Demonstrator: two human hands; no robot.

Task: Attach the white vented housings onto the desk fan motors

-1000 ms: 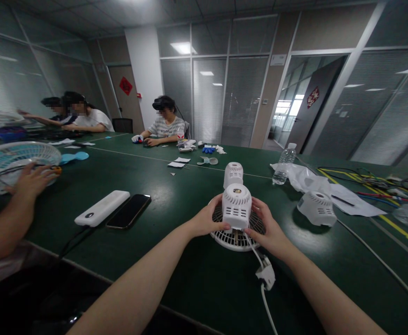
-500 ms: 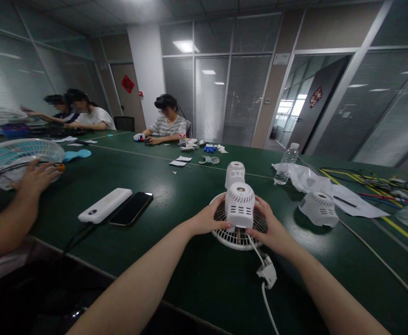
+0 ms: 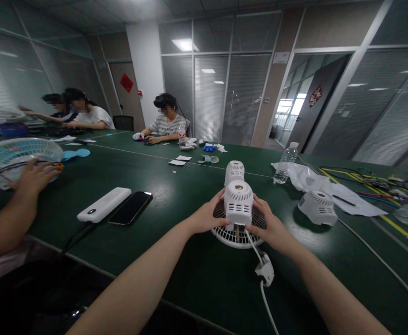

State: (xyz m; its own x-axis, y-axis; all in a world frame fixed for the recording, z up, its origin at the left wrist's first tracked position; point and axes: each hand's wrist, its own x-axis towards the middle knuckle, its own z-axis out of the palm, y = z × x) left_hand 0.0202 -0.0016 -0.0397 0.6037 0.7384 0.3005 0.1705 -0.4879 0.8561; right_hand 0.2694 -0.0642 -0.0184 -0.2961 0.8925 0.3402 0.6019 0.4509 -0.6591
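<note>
Between my two hands is a white fan motor housing (image 3: 239,204) with vent slots, above a round white fan grille (image 3: 231,239) that lies on the green table. My left hand (image 3: 210,215) grips the housing's left side, its thumb at the lower edge. On the right side, my right hand (image 3: 264,217) holds it likewise, thumb low and fingers behind. A white cord with a plug (image 3: 265,269) hangs from beneath the housing toward me. Directly behind stands a second white housing (image 3: 234,171). Part of the grille is hidden by the housing and my hands.
Left lie a white power bank (image 3: 104,204) and a black phone (image 3: 131,208). A co-worker's hand (image 3: 32,179) rests at a larger fan grille (image 3: 50,148). To the right are another motor housing (image 3: 317,208), a plastic bottle (image 3: 286,163), paper and several cables. Other people sit across the table.
The view has shifted very slightly. Both hands stay on the housing, which has hardly moved.
</note>
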